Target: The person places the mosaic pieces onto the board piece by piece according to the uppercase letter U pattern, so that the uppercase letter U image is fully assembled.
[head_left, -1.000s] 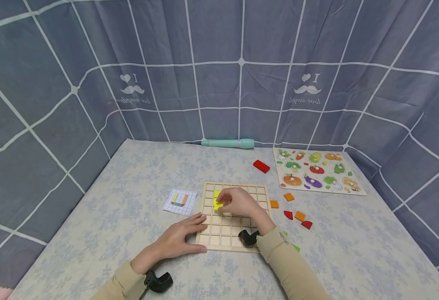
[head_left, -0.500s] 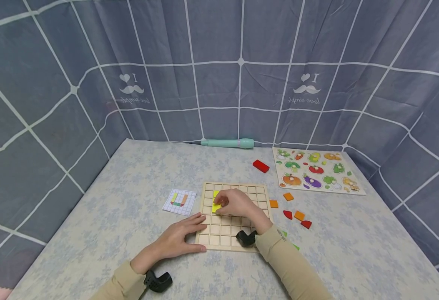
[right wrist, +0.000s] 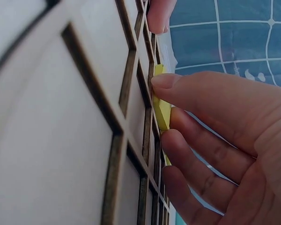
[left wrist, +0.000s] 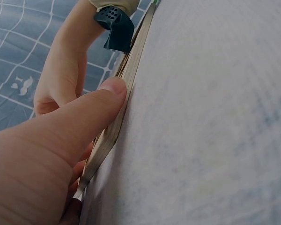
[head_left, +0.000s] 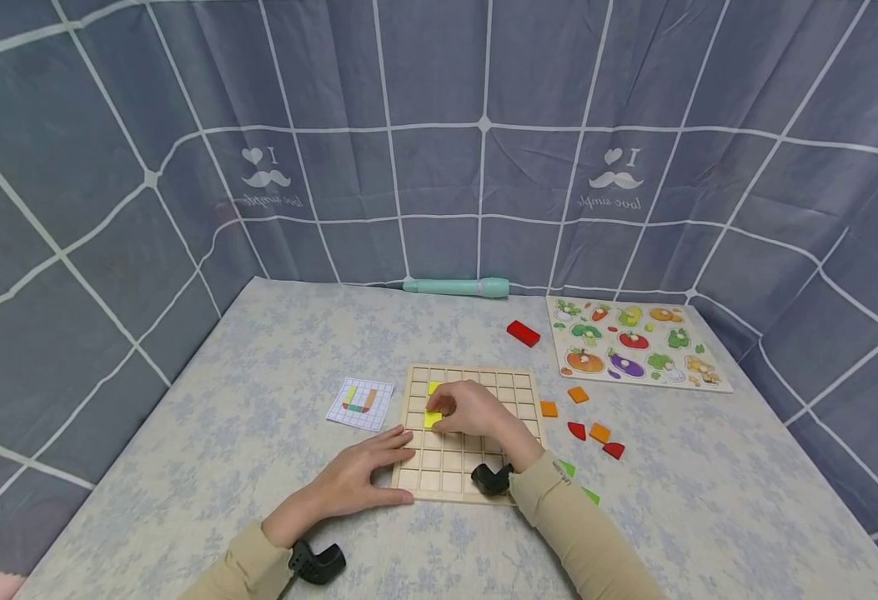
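Note:
A wooden grid board (head_left: 428, 481) lies flat before me. My right hand (head_left: 474, 410) reaches over it and pinches a yellow tile (head_left: 433, 420) near the board's left side. In the right wrist view the thumb presses one face of this tile (right wrist: 162, 112), which is at the grid ridges, with fingers behind it. More yellow (head_left: 433, 387) shows in the cells just beyond, partly behind the hand. My left hand (head_left: 363, 472) rests at the board's left edge with its fingers extended. In the left wrist view its thumb (left wrist: 96, 110) touches the board's wooden side.
Left of the board lies a pattern card (head_left: 360, 404) with a coloured U shape. Several orange tiles (head_left: 578, 394), red pieces (head_left: 577, 430) and green pieces (head_left: 591, 496) lie to the right. Farther back are a red block (head_left: 523, 333), a vegetable puzzle (head_left: 637, 343) and a teal tube (head_left: 456, 287).
The right hand has come slightly toward me with the yellow tile, which now looks flatter in line with the grid. The left hand has stayed at the board's edge.

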Available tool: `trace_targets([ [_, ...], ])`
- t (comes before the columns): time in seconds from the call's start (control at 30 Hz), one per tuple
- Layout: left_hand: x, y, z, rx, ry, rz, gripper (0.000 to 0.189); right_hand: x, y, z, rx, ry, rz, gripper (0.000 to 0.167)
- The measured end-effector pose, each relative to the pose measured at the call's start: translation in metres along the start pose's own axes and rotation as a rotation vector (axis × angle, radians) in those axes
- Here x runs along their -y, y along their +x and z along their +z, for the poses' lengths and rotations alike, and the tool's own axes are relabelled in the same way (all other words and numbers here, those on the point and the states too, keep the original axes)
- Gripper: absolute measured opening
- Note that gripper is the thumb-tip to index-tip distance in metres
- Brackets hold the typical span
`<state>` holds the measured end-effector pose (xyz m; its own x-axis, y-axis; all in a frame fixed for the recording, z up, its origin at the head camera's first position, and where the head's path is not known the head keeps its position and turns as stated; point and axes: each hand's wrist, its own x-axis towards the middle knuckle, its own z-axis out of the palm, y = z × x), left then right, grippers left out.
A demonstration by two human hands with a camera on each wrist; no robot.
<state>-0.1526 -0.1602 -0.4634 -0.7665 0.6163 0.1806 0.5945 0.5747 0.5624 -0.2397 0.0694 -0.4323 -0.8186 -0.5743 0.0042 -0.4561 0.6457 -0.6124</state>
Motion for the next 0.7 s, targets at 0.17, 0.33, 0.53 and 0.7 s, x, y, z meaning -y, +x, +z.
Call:
trace_targets([
  [0.17,0.000,0.000,0.000,-0.002,-0.006,0.002,0.067,0.000,0.000,0.000,-0.001,0.002,0.004,0.019],
  [0.33,0.000,0.000,0.000,-0.001,-0.011,-0.003,0.067,0.000,-0.001,-0.001,0.004,0.000,0.010,0.020],
  [0.53,0.000,0.000,0.000,0.002,-0.007,0.000,0.067,0.002,-0.009,-0.014,0.007,0.018,0.018,0.025],
  [0.7,0.000,0.000,0.000,-0.001,-0.009,0.004,0.067,0.003,-0.024,-0.039,0.002,0.034,0.009,0.027],
])
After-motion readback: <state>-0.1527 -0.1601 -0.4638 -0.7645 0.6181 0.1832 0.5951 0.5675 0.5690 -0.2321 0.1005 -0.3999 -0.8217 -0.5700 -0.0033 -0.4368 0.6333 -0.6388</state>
